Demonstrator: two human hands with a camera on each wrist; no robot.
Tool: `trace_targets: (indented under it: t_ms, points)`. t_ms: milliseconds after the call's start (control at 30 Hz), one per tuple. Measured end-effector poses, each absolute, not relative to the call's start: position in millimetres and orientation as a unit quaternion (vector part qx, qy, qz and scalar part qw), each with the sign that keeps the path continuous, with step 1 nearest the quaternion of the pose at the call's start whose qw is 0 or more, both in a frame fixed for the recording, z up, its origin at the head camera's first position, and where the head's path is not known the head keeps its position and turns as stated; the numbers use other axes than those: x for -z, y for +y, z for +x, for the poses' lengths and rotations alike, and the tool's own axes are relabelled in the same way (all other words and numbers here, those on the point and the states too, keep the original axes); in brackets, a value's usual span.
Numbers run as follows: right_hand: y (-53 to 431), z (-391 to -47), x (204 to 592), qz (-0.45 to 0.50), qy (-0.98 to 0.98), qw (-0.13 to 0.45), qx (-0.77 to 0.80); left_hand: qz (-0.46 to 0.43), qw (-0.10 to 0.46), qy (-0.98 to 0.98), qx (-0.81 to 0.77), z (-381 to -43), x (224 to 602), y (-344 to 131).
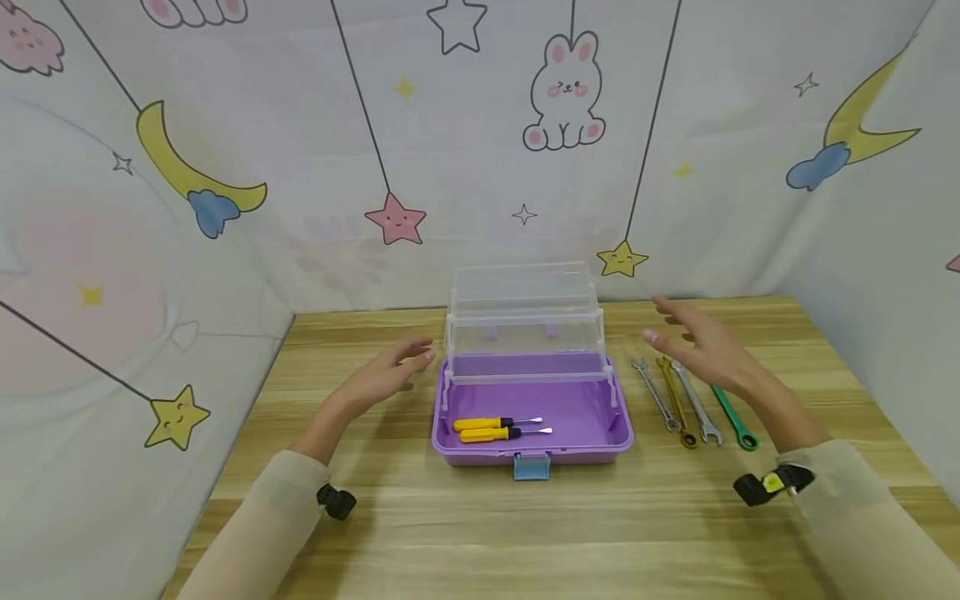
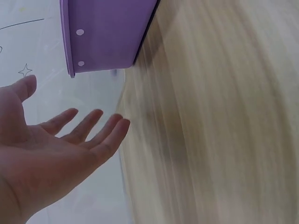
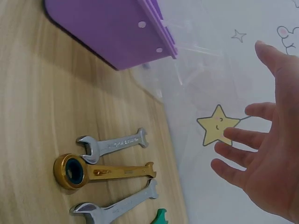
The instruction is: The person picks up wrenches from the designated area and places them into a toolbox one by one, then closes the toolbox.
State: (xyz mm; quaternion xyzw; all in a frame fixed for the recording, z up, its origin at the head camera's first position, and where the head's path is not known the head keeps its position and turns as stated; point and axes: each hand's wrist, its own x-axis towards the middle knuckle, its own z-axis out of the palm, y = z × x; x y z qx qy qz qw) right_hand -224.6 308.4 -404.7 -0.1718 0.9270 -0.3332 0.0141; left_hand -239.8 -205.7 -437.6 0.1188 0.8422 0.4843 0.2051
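Note:
A purple toolbox [image 1: 532,457] stands on the table with its clear lid and trays [image 1: 525,312] raised at the back. Inside it, two yellow-handled screwdrivers [image 1: 486,434] lie side by side at the front left. My left hand [image 1: 386,372] hovers to the left of the box with fingers spread and nothing in it. On the other side, my right hand [image 1: 701,346] is held above the wrenches, also bare and relaxed. Below it lie a small silver wrench [image 3: 119,143], a gold ratchet wrench [image 3: 117,172], a larger silver wrench [image 3: 124,207] and a green wrench [image 1: 735,419].
The wooden table [image 1: 480,533] reaches back to a white cloth [image 1: 480,150] printed with stars, moons and a rabbit. A light blue latch [image 1: 532,467] hangs down at the front of the box. Both wrists wear small black cameras [image 1: 337,502].

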Motion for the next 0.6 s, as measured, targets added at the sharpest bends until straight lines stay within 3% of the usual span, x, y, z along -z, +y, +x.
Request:
trace_targets:
  t_ms: [233,600]
  points:
    - [306,-224,417,-0.172,0.926,0.022,0.334,0.123,0.254,0.798,-0.532,-237,445,-212]
    - [310,-219,435,-0.183,0.928,0.027,0.324,0.106,0.284,0.77,-0.562,-237,451,-202]
